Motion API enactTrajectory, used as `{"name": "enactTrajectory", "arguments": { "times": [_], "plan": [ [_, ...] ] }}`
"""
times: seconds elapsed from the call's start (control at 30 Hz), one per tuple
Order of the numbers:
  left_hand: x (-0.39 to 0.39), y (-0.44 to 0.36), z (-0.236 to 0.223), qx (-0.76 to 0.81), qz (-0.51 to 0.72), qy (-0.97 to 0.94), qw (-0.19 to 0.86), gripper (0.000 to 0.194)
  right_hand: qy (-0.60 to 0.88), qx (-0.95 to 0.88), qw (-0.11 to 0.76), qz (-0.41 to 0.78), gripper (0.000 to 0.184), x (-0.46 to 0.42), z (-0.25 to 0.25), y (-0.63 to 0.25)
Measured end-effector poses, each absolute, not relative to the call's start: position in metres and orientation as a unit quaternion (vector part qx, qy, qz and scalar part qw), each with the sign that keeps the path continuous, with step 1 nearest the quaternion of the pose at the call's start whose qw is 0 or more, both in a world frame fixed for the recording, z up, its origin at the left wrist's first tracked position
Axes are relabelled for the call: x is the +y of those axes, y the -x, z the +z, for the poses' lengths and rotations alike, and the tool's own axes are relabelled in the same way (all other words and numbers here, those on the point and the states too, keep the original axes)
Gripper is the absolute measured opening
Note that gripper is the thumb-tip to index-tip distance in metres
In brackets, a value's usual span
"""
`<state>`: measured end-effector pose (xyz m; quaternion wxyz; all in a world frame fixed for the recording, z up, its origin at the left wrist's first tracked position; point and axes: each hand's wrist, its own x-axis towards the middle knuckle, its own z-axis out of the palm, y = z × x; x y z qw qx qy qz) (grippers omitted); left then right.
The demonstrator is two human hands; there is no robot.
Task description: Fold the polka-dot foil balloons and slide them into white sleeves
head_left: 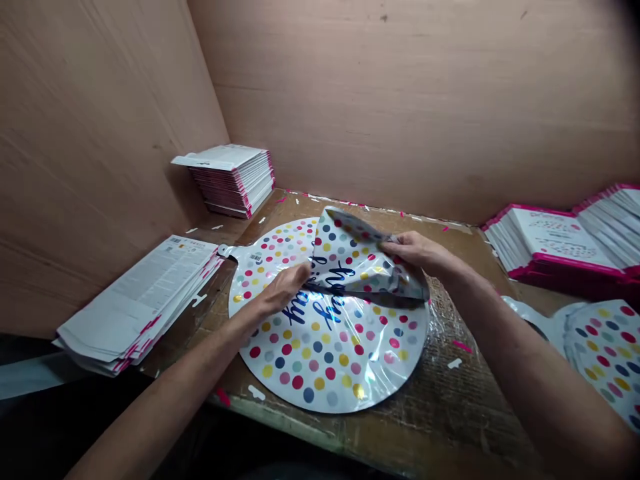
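Here, a round foil balloon [320, 353] with coloured polka dots lay flat on a wooden workbench [465, 413], its upper part folded back over itself. The left hand [283, 288] reached in from the lower left, palm down, its fingers pressed together against the fold. The right hand [417, 257] came from the lower right with the wrist slightly raised, fingers close together and curled over the folded flap; the thumb was hidden, so any pinch could not be told. Left of the balloon sat a stack of printed cards [140, 300], with another stack [230, 180] beyond it. To the right lay pink-edged stacks [555, 240] and a second dotted balloon [605, 360].
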<state>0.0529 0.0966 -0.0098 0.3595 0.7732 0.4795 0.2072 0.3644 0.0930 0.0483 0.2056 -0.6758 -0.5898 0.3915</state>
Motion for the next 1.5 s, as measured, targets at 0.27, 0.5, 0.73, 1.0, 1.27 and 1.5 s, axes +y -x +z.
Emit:
{"name": "enactTrajectory", "arguments": {
  "times": [0.27,0.5,0.73,1.0,1.27,1.5],
  "plan": [
    [0.126,-0.097,-0.023,0.647,0.180,-0.706,0.225,0.020,0.685,-0.506,0.443,0.280,0.059,0.015,-0.027,-0.386],
    [0.134,-0.096,-0.028,0.658,0.163,-0.704,0.211,0.019,0.650,-0.579,0.438,0.224,0.069,0.001,-0.036,-0.391],
    [0.132,-0.109,-0.018,0.678,0.154,-0.697,0.177,0.028,0.793,-0.524,0.294,0.098,0.045,0.037,-0.047,-0.394],
    [0.124,-0.126,-0.044,0.494,0.124,-0.860,-0.009,0.060,0.790,-0.576,0.209,-0.037,0.041,0.027,-0.038,-0.374],
    [0.129,-0.120,-0.054,0.512,0.113,-0.848,0.075,0.077,0.613,-0.781,-0.103,-0.053,0.028,0.048,-0.010,-0.325],
    [0.141,-0.119,-0.048,0.517,0.127,-0.834,0.148,0.082,0.675,-0.718,-0.171,-0.025,0.025,0.015,-0.008,-0.309]
  ]
}}
